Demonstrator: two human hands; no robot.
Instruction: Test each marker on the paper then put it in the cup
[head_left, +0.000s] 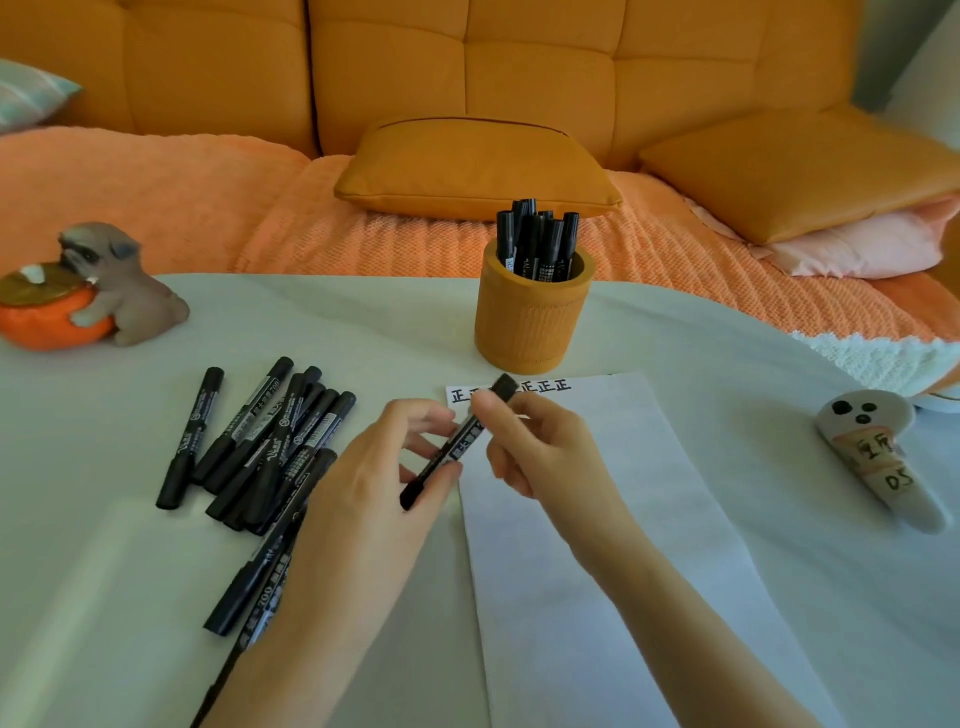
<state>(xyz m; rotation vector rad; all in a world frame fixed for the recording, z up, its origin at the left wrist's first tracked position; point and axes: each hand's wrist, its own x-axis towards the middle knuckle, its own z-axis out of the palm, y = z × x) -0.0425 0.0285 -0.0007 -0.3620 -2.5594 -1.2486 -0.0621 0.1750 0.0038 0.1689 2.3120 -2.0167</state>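
Note:
A black marker (451, 450) is held slantwise above the left edge of the white paper (597, 519). My left hand (374, 499) grips its lower end. My right hand (535, 441) pinches its upper end, near the cap. A row of black written characters runs along the paper's top edge. The orange cup (530, 327) stands just behind the paper with several black markers upright in it. A pile of several black markers (260, 447) lies on the table to the left of my hands.
A white table (130, 571) bears everything. A dog figurine with an orange bowl (88, 296) sits at the far left. A small grey ghost-like toy (878, 452) lies at the right. An orange sofa with cushions (478, 166) is behind the table.

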